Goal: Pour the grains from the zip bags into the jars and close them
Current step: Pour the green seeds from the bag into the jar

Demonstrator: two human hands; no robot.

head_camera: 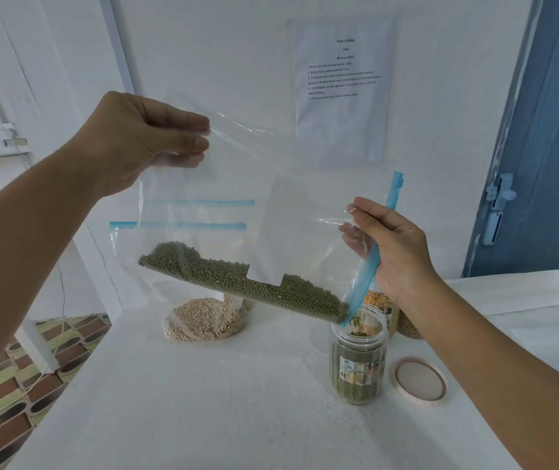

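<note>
A clear plastic zip bag with a blue seal strip [237, 184] is held tilted in the air above the white tabletop [203, 401], between the two hands. Its upper, closed corner is pinched by the left hand [129, 140], fingers curled over the film with the thumb behind it. The blue-edged mouth is gripped by the right hand [393, 245], some fingertips tucked inside the opening, lower and nearer the right edge of the tabletop. Small round green grains [237, 283] are gathered along the bag's lower fold and slope down to the bottom corner of the mouth, which sits just over the rim of an open clear plastic jar with a printed label [357, 361]. The jar is already partly filled with the same green grains. A round beige lid [419, 381] lies flat just to the right of the jar. Behind the jar, further jars holding orange and brownish grains [386, 307] are partly hidden by the bag and the right hand. Toward the back edge, a second clear bag of pale beige grains [203, 320] is slumped on the surface.
</note>
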